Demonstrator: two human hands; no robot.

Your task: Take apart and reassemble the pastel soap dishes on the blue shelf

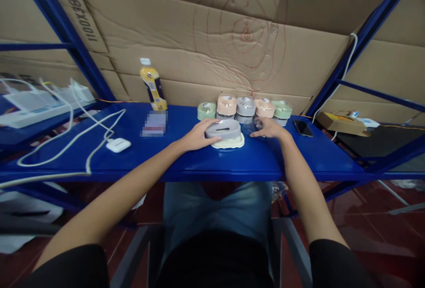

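On the blue shelf, a grey oval box (223, 129) with a dark slot in its top sits on a cream base with a wavy edge (229, 143). My left hand (200, 136) grips the box's left side, thumb in front and fingers behind. To its right, my right hand (269, 127) has its fingers curled onto a clear plastic cover (249, 129) lying on the shelf; its fingers partly hide the cover. Just behind stand similar small boxes: a green one (206, 110), a pink one (226, 104), a grey one (245, 107) and others.
A yellow drink bottle (153, 85) stands at the back left, near a blurred-out item (154, 124). White cables and a white earphone case (118, 145) lie on the left. A phone (303, 128) rests at the right. Cardboard (159, 27) backs the blue shelf (186, 163).
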